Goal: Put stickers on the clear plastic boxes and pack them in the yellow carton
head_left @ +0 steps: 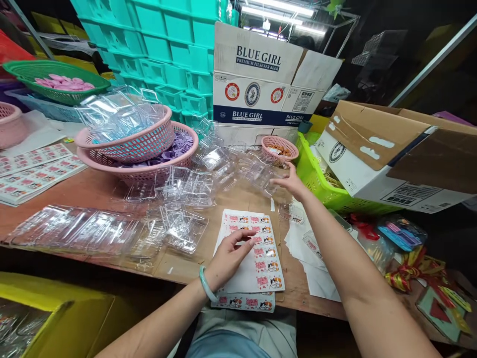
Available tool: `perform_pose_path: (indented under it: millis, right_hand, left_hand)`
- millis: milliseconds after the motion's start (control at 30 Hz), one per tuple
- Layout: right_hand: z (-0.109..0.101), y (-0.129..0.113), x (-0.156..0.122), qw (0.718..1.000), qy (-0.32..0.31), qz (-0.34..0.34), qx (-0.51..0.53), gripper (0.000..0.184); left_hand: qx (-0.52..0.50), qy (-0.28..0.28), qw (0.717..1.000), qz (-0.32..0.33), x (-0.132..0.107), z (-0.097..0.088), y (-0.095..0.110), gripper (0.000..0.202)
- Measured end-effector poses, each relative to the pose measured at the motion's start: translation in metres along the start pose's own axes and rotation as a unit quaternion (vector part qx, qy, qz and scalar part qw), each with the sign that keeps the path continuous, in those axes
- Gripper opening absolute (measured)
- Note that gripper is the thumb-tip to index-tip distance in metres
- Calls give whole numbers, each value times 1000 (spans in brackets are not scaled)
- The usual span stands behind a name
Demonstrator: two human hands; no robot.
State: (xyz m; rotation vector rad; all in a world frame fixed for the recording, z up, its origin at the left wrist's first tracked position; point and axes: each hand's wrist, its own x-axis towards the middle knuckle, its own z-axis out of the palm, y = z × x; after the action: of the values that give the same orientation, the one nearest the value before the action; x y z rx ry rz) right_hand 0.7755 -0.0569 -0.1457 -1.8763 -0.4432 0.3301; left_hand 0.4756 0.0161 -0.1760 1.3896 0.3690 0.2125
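Note:
My left hand (230,256), with a pale green bangle on its wrist, rests over a sheet of cat stickers (265,256). Its fingers curve loosely, with a gap between thumb and forefinger and nothing seen between them. Part of the sheet under it is bare white backing, and another printed sheet (246,301) pokes out below. My right hand (292,183) reaches forward with fingers apart, beside loose clear plastic cases (257,171) and just short of a small pink basket (280,159) of brownish pieces. I see nothing held in it.
Clear cases stand in a row (78,231) on the left. Pink baskets (130,171) hold purple pieces and clear parts. Sticker stacks (37,174) lie far left. Teal crates (164,44) and a beer carton (257,74) rise behind. A lime basket (313,174) and open carton (372,154) flank my right arm.

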Motion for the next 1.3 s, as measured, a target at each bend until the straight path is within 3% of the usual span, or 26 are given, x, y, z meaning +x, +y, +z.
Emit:
perform_pose_path:
  millis: [133, 333, 433, 567, 733, 800, 867, 933, 1000, 1067, 1200, 1300]
  right_hand:
    - [-7, 0, -3, 983, 36, 102, 151, 90]
    - [-11, 2, -32, 961, 12, 137, 240, 57]
    - [1, 4, -48, 955, 5, 119, 270, 64]
    - [27, 5, -78, 954, -13, 75, 291, 89]
    - [50, 11, -113, 951, -108, 13, 289, 102]
    - [50, 14, -114, 952, -90, 39, 290, 93]
    - [45, 15, -108, 962, -7, 46, 270, 81]
    - [38, 10, -107, 973, 94, -4, 213, 64]
    - [33, 1, -119, 972, 148, -83, 159, 42]
    - [34, -10, -146, 974, 109, -120, 157, 25]
    - [53, -21, -205, 982, -58, -43, 174, 19]
    - [66, -16, -221, 984, -52, -1, 171, 23]
  left_hand:
    - [-37, 9, 999, 7, 3, -3, 0, 37]
    - [-93, 20, 995, 23, 23, 6, 9, 48]
    - [-124, 39, 991, 20, 41, 11, 14, 56]
    - [-175, 58, 983, 27, 68, 16, 17, 75]
    - [-188, 85, 976, 74, 84, 8, 16, 73]
    - [-159, 90, 980, 81, 79, 4, 15, 70]
    - [-145, 102, 982, 62, 66, -1, 14, 70]
    - [-156, 97, 983, 15, 46, -5, 12, 68]
    - [-155, 85, 984, -22, 22, -9, 10, 61]
    - [-129, 82, 988, -29, 2, -12, 6, 53]
    - [-99, 70, 992, -30, -16, -18, -3, 51]
    - [-102, 54, 992, -44, -15, -24, -10, 52]
